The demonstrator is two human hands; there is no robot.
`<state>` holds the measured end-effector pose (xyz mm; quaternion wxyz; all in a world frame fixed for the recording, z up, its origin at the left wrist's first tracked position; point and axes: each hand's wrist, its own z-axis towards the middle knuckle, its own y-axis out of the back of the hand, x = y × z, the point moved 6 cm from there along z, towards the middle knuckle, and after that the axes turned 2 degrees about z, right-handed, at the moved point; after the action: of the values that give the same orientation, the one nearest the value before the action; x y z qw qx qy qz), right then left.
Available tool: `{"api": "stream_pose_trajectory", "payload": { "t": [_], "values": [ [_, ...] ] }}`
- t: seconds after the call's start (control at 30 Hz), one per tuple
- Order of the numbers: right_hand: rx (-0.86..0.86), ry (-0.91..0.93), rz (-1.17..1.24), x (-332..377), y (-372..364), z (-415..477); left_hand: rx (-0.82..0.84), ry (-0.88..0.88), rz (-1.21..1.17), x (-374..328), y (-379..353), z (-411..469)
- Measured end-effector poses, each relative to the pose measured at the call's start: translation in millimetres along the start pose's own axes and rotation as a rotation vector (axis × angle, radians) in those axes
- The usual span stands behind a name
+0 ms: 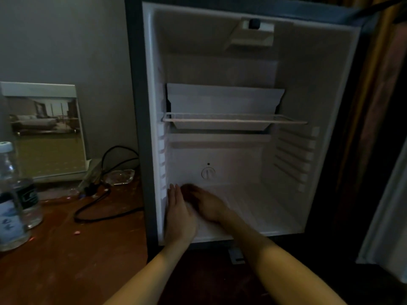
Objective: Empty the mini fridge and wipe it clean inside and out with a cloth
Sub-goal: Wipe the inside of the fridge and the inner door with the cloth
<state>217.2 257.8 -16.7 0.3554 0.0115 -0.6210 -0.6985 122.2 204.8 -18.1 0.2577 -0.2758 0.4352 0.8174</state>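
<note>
The mini fridge (330,106) stands open, with both hands low inside near its left wall. The left hand (179,214) is flat, its fingers straight and close together. The right hand (204,203) is just beside it and blurry, so its grip cannot be told. A white patch under the hands may be the cloth (201,224). A round dial (208,172) sits just above them and a wire shelf (233,119) higher up. Two water bottles (15,194) stand far left of the hands on the wooden table (66,260).

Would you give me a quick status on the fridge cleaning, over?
Left hand flat on left inner wall. Right hand low on mini fridge floor, blurred, grip unclear. Wire shelf in place, no contents seen.
</note>
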Motion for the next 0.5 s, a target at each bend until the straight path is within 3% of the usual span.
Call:
{"api": "stream_pose_trajectory", "payload": {
  "t": [0.13, 0.5],
  "values": [
    [0.047, 0.134, -0.085, 45, -10, -12, -0.025, 0.002, -0.147, 2, 8, -1],
    [0.019, 0.078, 0.024, 63, -8, -79, 0.087, -0.056, -0.154, -11, 28, -47]
  ]
}}
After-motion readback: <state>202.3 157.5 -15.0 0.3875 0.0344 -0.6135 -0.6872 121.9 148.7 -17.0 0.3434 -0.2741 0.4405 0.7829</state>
